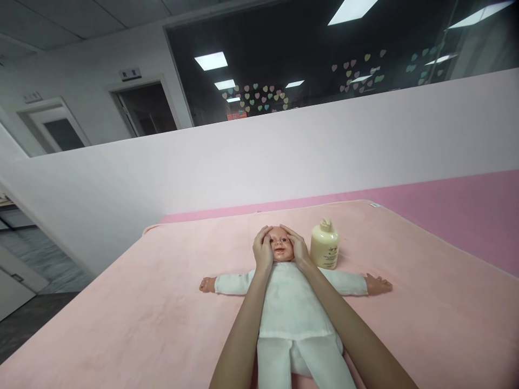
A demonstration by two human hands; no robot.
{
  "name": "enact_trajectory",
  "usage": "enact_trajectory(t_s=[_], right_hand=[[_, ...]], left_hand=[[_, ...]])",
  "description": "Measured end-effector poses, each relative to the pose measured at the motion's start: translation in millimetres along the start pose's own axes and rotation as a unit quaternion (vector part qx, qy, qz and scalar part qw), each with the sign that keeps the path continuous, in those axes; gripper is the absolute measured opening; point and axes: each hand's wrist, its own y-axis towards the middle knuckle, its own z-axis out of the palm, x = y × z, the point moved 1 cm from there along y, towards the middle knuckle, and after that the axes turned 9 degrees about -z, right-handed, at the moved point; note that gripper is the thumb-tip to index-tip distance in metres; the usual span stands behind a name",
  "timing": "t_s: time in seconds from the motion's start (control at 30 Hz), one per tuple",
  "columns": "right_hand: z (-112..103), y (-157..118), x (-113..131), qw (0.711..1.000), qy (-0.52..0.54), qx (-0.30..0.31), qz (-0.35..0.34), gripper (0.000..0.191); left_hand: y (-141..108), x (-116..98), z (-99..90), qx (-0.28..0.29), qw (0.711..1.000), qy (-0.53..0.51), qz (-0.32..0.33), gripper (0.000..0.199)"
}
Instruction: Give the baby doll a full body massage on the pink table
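A baby doll [295, 308] in white cloth lies on its back, arms stretched out to both sides and head away from me. My left hand [263, 248] lies along the left side of the doll's head [280, 249], with its fingertips at the forehead. On the opposite side, my right hand [298, 246] rests against the head in the same way, fingers extended and curving toward the brow. The doll's eyes and mouth show between my hands. Just right of my right hand stands a pale yellow pump bottle [325, 246], upright behind the doll's arm.
A pink blanket [162, 313] covers the table under the doll. Behind it rises a white and pink wall [259, 167] below a dark window [300, 59] with heart stickers. Grey floor [60, 270] shows beyond the left edge.
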Motion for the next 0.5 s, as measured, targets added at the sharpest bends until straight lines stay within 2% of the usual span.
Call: enact_trajectory(t_s=[0.3, 0.5], right_hand=[[6.4, -8.0, 15.3, 0.999, -0.034, 0.004, -0.005, 0.042], [2.9, -4.6, 6.7, 1.0, -0.024, 0.003, 0.001, 0.041]], left_hand=[[-2.8, -1.5, 0.0, 0.002, 1.0, 0.022, 0.02, 0.027], [-1.6, -0.6, 0.1, 0.01, 1.0, 0.0, 0.011, 0.025]])
